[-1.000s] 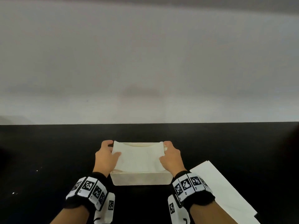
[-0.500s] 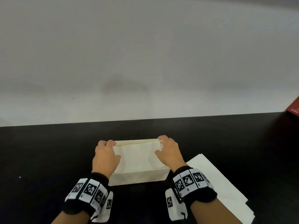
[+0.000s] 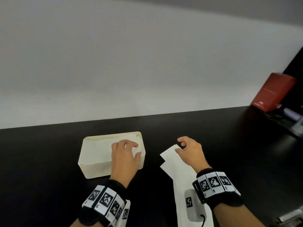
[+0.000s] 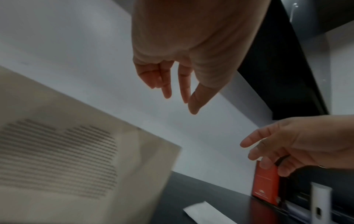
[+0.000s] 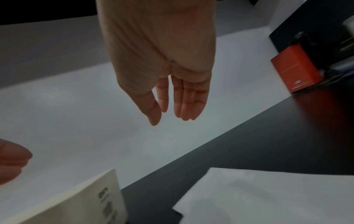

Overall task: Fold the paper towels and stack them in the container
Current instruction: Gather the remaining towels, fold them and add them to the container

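Observation:
A cream container stands on the black table with folded paper towels lying inside. My left hand hovers over its right half, fingers relaxed and holding nothing. In the left wrist view the left hand hangs empty above the slotted container wall. My right hand is over the far corner of the loose paper towels on the table to the right. Its fingers are nearly straight and empty in the right wrist view, above the paper towels.
A red box leans at the far right by the wall, with dark clutter beside it. A pale wall runs behind the table's far edge. Bare black tabletop lies left of the container.
Both hands let go of the towel they were pressing into the container. The right hand moved right to the loose towels, the left lifted a little, and the head view swung right.

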Demonstrator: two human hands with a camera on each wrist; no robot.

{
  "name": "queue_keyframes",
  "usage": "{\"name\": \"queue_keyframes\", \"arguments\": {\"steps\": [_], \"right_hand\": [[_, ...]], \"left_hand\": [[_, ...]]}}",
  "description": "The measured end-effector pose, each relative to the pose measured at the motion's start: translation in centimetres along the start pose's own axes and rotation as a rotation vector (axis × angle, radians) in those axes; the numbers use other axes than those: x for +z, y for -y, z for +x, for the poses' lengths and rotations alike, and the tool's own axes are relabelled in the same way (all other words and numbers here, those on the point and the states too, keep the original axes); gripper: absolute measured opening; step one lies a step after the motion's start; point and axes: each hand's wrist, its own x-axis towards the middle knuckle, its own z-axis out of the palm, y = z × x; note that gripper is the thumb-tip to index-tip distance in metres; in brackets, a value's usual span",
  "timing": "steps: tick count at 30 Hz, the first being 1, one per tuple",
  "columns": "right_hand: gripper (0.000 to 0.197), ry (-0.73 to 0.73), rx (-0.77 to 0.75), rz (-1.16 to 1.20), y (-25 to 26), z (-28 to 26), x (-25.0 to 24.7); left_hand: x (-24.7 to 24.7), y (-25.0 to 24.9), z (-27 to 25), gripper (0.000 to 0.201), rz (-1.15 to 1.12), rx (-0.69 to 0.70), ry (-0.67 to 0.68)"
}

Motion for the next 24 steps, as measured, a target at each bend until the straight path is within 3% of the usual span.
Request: {"name": "queue_keyframes", "arguments": {"steps": [4,8,12,14,18,24], "right_hand": [[0.047,0.027,0.143,-0.024,-5.5,-2.3,-1.2],[0.059,0.128,0.326,-0.059,-10.3,-5.3,-0.3],[0.086,0.212,0.469,-0.022,-13.1,-8.7,1.9],[0.089,0.205,0.52,0.001,-13.5,-9.8,2.6],[0.079,0.235,0.582,-0.035,-13.0,-10.4,3.1],[0.054,0.318,0.538,-0.022,-13.0,-10.1,3.2]], "left_hand": [[3.0,-3.8,-3.2,0.023,-0.088,0.063,0.179],[7.0,-5.8,-6.4,0.027,-0.161,-0.07,0.452],[9.9,-6.8,-8.9,0.044,-0.106,-0.162,0.69],[10.7,-7.1,-9.5,0.049,-0.095,-0.192,0.733],[11.7,-7.5,-9.6,0.056,-0.086,-0.231,0.732],[12.1,-7.5,-9.4,0.068,-0.118,-0.277,0.739]]}}
